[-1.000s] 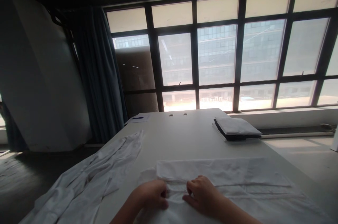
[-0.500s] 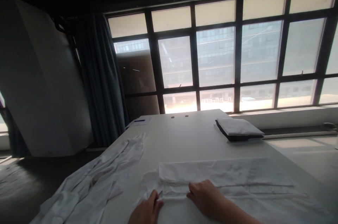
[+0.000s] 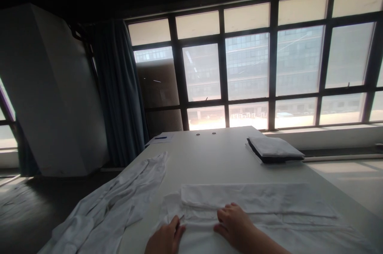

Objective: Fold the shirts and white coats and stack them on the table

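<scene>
A white garment (image 3: 257, 198) lies partly folded across the near part of the white table. Its upper part is turned over in a long flat strip, with a crumpled end at the left. My left hand (image 3: 165, 238) is closed on the near left edge of the fabric, thumb and fingers pinched together. To its right, my right hand (image 3: 235, 222) also grips the cloth, fingers curled around a fold just below the strip. Part of the garment runs out of view at the bottom.
Another white garment (image 3: 119, 202) lies loose along the table's left edge. A folded stack (image 3: 273, 148) of white and black cloth sits at the right edge. A paper with a blue pen (image 3: 160, 137) is at the far left corner. Windows and a blue curtain stand behind.
The right hand's fingers have lifted and shifted slightly at the fold. The left hand keeps its place on the fabric. The whole view has moved a little.
</scene>
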The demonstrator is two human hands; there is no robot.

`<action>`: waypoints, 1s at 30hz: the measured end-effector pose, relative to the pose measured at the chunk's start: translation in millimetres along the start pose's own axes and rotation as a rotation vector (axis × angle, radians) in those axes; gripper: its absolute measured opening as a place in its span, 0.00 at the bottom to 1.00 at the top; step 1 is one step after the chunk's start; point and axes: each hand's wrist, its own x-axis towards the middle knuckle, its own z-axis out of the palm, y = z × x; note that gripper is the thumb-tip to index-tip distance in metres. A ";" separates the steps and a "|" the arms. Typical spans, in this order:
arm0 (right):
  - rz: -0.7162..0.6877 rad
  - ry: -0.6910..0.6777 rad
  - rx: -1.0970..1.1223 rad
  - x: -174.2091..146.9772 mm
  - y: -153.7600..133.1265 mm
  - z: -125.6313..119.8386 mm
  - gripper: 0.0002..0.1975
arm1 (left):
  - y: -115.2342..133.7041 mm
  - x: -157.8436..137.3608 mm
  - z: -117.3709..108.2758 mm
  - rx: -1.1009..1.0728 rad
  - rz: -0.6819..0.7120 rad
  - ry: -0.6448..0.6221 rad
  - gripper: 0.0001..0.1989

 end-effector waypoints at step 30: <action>-0.025 0.049 0.171 -1.8 31.0 0.5 0.22 | -29.8 9.3 3.9 0.093 -0.052 0.112 0.17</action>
